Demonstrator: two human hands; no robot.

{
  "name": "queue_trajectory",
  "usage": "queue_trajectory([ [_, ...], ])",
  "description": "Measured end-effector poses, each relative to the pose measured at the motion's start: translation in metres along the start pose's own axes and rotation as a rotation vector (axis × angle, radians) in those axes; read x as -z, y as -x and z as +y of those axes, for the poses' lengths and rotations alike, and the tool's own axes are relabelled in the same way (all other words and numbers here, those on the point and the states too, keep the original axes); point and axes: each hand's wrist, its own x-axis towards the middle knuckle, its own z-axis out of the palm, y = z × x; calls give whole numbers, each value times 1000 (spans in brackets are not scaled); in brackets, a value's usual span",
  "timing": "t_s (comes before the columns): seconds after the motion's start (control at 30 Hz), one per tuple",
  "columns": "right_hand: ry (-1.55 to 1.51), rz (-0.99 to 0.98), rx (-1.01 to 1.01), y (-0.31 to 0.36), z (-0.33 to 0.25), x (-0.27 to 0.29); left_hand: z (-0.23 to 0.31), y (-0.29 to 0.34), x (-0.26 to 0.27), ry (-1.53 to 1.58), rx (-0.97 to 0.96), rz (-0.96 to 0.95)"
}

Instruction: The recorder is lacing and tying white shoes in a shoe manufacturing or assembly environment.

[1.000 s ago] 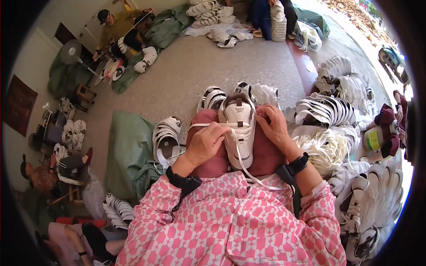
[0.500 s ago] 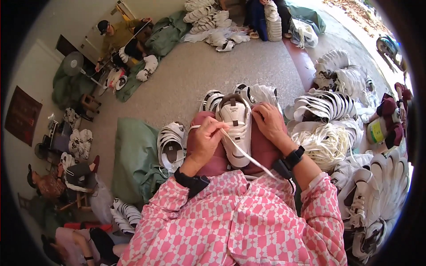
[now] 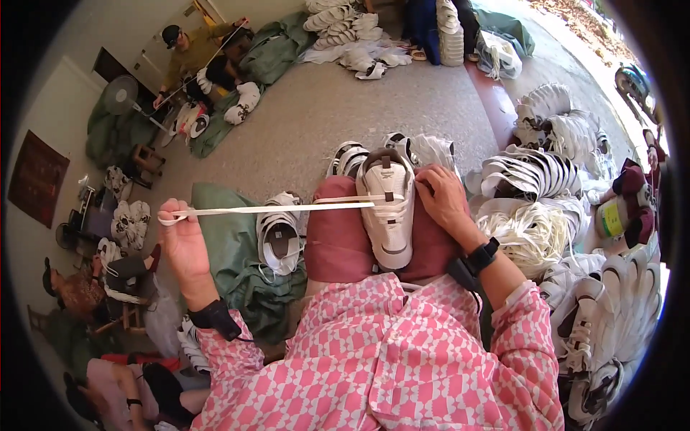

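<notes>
Now the left hand (image 3: pixel 184 248), fingers (image 3: pixel 171 208) gripping the lace (image 3: pixel 241 210), has left the shoe (image 3: pixel 390 231); the right hand (image 3: pixel 442 197)'s grip is unclear.

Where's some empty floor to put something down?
The grey floor looks bare between the shoes beyond the lap and the far white shoe pile. It's crowded on the right, with stacked shoes and pale laces; the lap holds a sneaker.

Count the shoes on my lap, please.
1: the shoe in the middle of your lap, toe toward you, just left of your right hand. The stacked shoes beyond aren't counted; none seems hidden.
</notes>
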Motion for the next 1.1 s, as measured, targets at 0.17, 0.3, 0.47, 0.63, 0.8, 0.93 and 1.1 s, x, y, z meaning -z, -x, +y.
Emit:
queue_trajectory([
  [0.17, 39, -51, 2, -1, -3, 5, 42, -17, -2, 399, -21, -244],
  [0.3, 34, -66, 10, -1, -5, 6, 68, -19, -14, 663, 39, -198],
  [0.47, 58, -49, -20, 1, -6, 5, 21, 12, -61, -226, 130, -250],
  [0.63, 62, -70, -11, 0, -6, 4, -98, 56, -126, -659, 201, -743],
  [0.8, 71, -86, -53, 0, -8, 4, -158, 63, -140, -867, -41, -739],
  [0.93, 20, -63, -40, 0, -7, 3, -182, 67, -142, -952, -256, -709],
  [1.1, 46, -64, -27, 0, -6, 4, -192, 76, -139, -1139, -175, -768],
])
